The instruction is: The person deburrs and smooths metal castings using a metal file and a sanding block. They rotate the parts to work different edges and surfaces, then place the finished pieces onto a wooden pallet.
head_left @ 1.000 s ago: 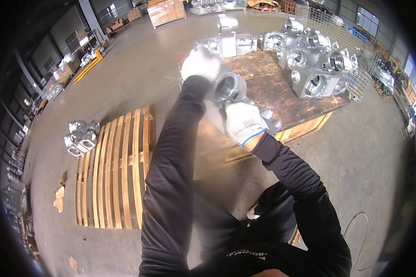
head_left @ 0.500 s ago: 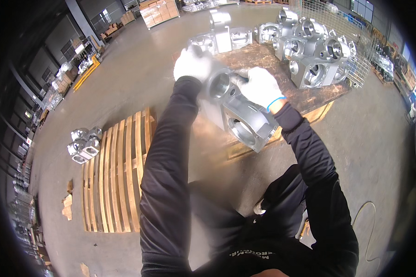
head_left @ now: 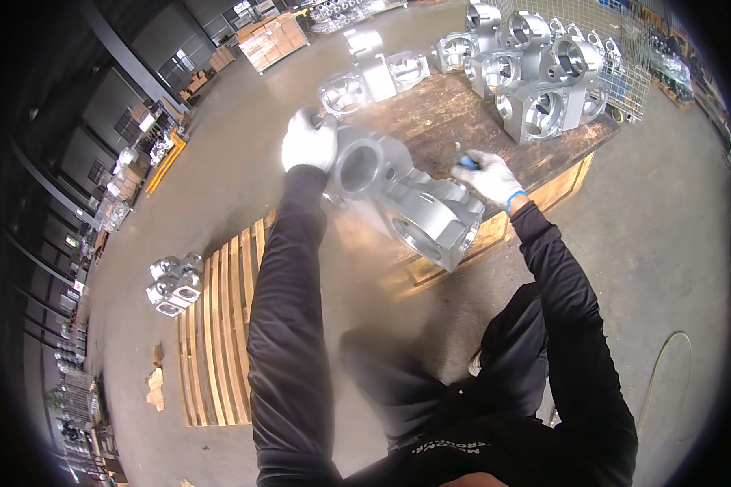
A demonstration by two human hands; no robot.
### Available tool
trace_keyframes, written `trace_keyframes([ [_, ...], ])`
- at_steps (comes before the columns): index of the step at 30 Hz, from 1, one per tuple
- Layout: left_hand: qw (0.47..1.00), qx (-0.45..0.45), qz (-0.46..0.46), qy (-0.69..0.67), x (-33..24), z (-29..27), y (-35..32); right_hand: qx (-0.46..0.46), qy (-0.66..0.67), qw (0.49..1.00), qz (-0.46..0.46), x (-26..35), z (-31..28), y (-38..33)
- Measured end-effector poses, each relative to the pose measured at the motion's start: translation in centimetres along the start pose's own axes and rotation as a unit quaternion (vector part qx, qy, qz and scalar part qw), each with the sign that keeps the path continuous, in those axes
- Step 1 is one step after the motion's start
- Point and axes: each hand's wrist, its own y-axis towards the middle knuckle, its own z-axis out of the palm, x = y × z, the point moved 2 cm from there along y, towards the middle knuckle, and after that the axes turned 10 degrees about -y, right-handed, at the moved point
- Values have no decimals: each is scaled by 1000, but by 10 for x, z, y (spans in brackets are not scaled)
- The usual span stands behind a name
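A silver metal casting (head_left: 398, 185) with large round bores lies tilted on the near side of a worn wooden table (head_left: 430, 114). My left hand (head_left: 309, 143), in a white glove, is closed on the casting's far left end, beside its big bore. My right hand (head_left: 495, 175), also gloved, grips a small blue-handled tool (head_left: 468, 162) with a thin tip. It is held above the tabletop, apart from the casting. Just what kind of tool it is I cannot make out.
Another casting (head_left: 374, 81) stands at the table's far left, and a cluster of castings (head_left: 544, 81) fills its right side by a wire mesh cage (head_left: 625, 49). To the left, a slatted wooden pallet (head_left: 219, 333) has small castings (head_left: 173, 284) beside it. A hose (head_left: 654, 373) lies at right.
My right hand has moved right, off the casting's top, and the blue-handled tool now shows in it. My left hand stays on the casting's end. The whole view has shifted slightly.
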Motion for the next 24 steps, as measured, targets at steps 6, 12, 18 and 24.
trace_keyframes([
  [6, 992, -33, -95, 79, -8, 4, -2, 46, 209, 977, 22, -60, 38, -3],
  [12, 994, 15, -98, -39, -2, -10, -12, -34, 106, 992, 63, -32, 45, -73],
  [18, 965, 167, 22, -199, -15, -1, -17, -140, 116, 983, 12, -1, 81, -195],
  [24, 967, 201, 128, -91, -37, 24, 26, -138, 75, 988, 10, 42, 150, -231],
])
